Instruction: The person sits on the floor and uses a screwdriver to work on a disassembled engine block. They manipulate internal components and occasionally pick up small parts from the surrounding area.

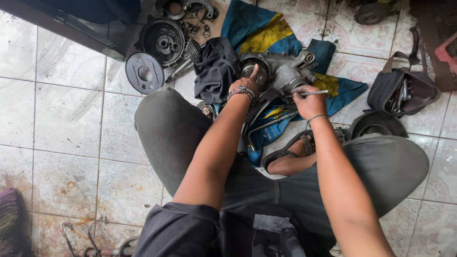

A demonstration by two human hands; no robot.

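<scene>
On the pale tiled floor [66,123], far left, a round dark metal cover plate [144,72] and a black drum-shaped housing [163,40] lie side by side, well apart from the hands, seemingly set aside as parts off the assembly. Next comes a crumpled dark cloth [216,66], touching the grey cast-metal engine casing [281,71], which rests on a blue and yellow rag [257,33] that likely keeps it off the tiles and catches grease.

The left hand [245,85] lies on the near left side of the casing, fingers curled against it and the thumb pressed up onto the round opening, apparently steadying it; it closes around nothing loose. The right hand [309,101] sits just right of the casing, fist closed around a thin silvery metal rod tool [314,93] held level, its hidden working end toward the casing. A sandalled foot [290,157] is tucked just below, bracing the rag. Far right, an open black tool pouch [404,93] lies within reach.
</scene>
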